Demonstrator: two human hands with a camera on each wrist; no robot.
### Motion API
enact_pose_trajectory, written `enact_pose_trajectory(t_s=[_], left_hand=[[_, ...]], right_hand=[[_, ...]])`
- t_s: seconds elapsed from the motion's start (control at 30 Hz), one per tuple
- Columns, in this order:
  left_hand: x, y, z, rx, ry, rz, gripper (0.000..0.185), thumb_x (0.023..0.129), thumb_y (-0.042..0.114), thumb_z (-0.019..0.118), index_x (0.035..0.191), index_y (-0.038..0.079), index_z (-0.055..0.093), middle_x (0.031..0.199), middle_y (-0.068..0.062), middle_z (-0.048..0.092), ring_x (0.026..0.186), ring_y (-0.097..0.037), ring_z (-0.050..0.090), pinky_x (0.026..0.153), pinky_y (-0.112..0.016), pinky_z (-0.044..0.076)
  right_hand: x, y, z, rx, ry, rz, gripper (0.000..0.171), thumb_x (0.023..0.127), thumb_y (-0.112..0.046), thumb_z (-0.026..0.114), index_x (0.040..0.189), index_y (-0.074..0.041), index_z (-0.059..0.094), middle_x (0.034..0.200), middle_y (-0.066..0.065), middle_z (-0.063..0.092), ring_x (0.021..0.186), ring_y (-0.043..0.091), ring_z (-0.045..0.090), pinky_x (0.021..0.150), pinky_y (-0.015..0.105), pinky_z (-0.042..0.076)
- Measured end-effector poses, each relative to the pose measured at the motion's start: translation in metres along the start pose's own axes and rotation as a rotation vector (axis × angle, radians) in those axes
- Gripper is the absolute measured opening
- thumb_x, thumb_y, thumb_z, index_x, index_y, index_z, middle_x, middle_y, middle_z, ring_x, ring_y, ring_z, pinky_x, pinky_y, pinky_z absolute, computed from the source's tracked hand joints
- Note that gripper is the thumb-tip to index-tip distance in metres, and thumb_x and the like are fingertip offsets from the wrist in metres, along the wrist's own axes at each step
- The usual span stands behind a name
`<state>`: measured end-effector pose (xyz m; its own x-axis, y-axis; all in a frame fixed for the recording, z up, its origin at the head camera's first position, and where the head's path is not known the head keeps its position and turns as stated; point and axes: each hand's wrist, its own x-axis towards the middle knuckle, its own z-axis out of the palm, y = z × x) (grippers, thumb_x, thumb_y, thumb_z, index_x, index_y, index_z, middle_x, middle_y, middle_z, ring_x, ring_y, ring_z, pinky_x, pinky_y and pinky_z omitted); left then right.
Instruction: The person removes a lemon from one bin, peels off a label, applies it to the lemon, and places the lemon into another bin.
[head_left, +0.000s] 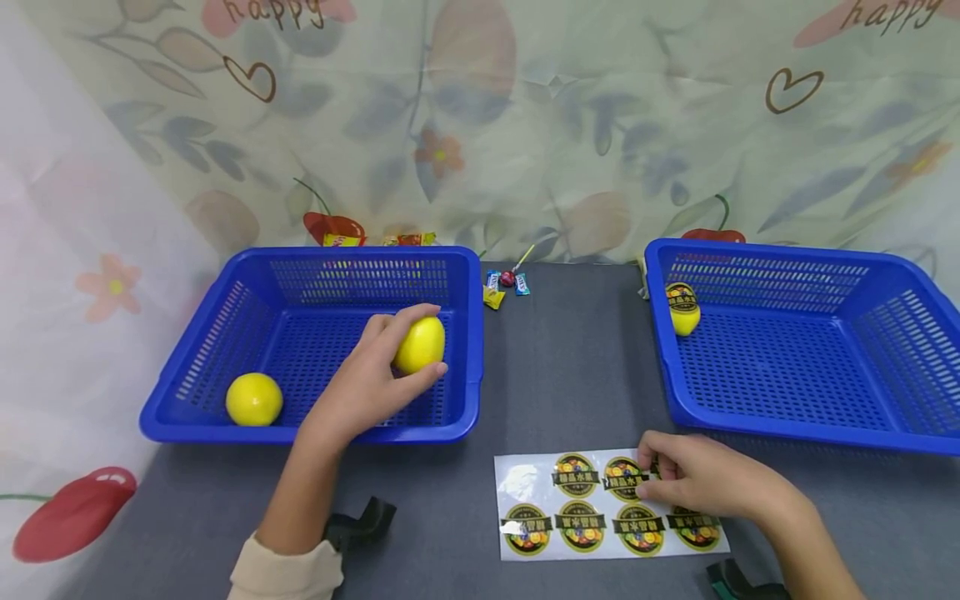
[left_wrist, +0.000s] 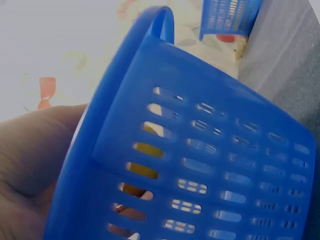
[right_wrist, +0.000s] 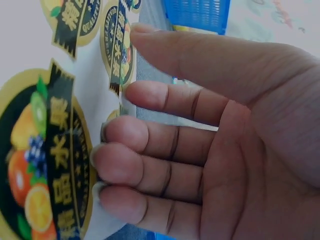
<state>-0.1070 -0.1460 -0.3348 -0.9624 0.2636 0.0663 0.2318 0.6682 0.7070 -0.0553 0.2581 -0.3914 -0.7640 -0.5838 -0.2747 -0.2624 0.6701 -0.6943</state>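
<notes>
My left hand (head_left: pixel 375 367) grips a yellow lemon (head_left: pixel 422 346) between thumb and fingers, over the right part of the left blue basket (head_left: pixel 468 417). Seen from the left wrist, the basket wall (left_wrist: pixel 200 140) hides most of that hand, and yellow shows through its slots. A second lemon (head_left: pixel 254 400) lies in the basket's near left corner. My right hand (head_left: pixel 708 475) is over the right end of a white sheet of round fruit stickers (head_left: pixel 532 479). In the right wrist view its fingertips (right_wrist: pixel 122 162) rest at the sheet, thumb and forefinger apart beside a sticker (right_wrist: pixel 117 47).
A right blue basket (head_left: pixel 787 429) contains a lemon with a sticker (head_left: pixel 684 321) at its left wall. Wrapped candies (head_left: pixel 492 297) and a lollipop (head_left: pixel 507 278) lie between the baskets near the patterned backdrop. Black straps (head_left: pixel 363 523) are by both wrists.
</notes>
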Motion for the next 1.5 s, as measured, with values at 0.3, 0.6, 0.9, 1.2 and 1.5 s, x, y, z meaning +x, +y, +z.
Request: enact_pose_trajectory(t_s=[0.3, 0.6, 0.9, 1.2, 1.5], left_hand=[[-0.002, 0.011, 0.001, -0.144, 0.058, 0.087, 0.059, 0.098, 0.030, 0.066, 0.151, 0.037, 0.041, 0.132, -0.011, 0.042, 0.104, -0.027, 0.050, 0.079, -0.038, 0.055], [-0.005, 0.027, 0.007, -0.231, 0.034, 0.172, 0.048, 0.104, 0.028, 0.053, 0.151, 0.034, 0.043, 0.134, -0.006, 0.043, 0.109, -0.023, 0.047, 0.082, -0.039, 0.053], [-0.002, 0.046, 0.020, -0.256, 0.014, 0.221, 0.069, 0.093, 0.013, 0.068, 0.152, 0.036, 0.040, 0.140, -0.006, 0.040, 0.106, -0.023, 0.051, 0.079, -0.034, 0.055], [0.005, 0.072, 0.049, -0.277, -0.042, 0.205, 0.091, 0.080, 0.003, 0.083, 0.155, 0.027, 0.036, 0.137, -0.016, 0.041, 0.091, -0.022, 0.062, 0.074, -0.023, 0.056], [0.018, 0.086, 0.114, 0.049, -0.137, 0.099, 0.087, 0.081, 0.028, 0.085, 0.154, 0.029, 0.038, 0.130, -0.014, 0.051, 0.086, -0.021, 0.061, 0.072, -0.030, 0.053]], right_hand=[[0.001, -0.001, 0.001, -0.021, 0.019, -0.022, 0.023, 0.093, -0.032, 0.073, 0.100, -0.016, 0.059, 0.070, -0.011, 0.050, 0.060, 0.003, 0.046, 0.055, 0.026, 0.041], [0.002, 0.000, 0.001, -0.014, 0.012, -0.008, 0.024, 0.092, -0.033, 0.073, 0.100, -0.015, 0.059, 0.070, -0.010, 0.050, 0.059, 0.003, 0.046, 0.054, 0.026, 0.041], [0.003, -0.002, 0.001, -0.030, 0.017, -0.022, 0.025, 0.092, -0.032, 0.074, 0.100, -0.016, 0.058, 0.069, -0.011, 0.050, 0.058, 0.002, 0.045, 0.054, 0.025, 0.041], [0.005, -0.003, 0.004, -0.030, -0.013, 0.012, 0.034, 0.083, -0.029, 0.082, 0.100, -0.015, 0.057, 0.070, -0.009, 0.048, 0.059, 0.004, 0.043, 0.056, 0.026, 0.039], [0.008, -0.006, 0.006, -0.021, -0.034, 0.065, 0.036, 0.080, -0.025, 0.085, 0.098, -0.015, 0.055, 0.068, -0.006, 0.047, 0.057, 0.008, 0.043, 0.053, 0.026, 0.037]])
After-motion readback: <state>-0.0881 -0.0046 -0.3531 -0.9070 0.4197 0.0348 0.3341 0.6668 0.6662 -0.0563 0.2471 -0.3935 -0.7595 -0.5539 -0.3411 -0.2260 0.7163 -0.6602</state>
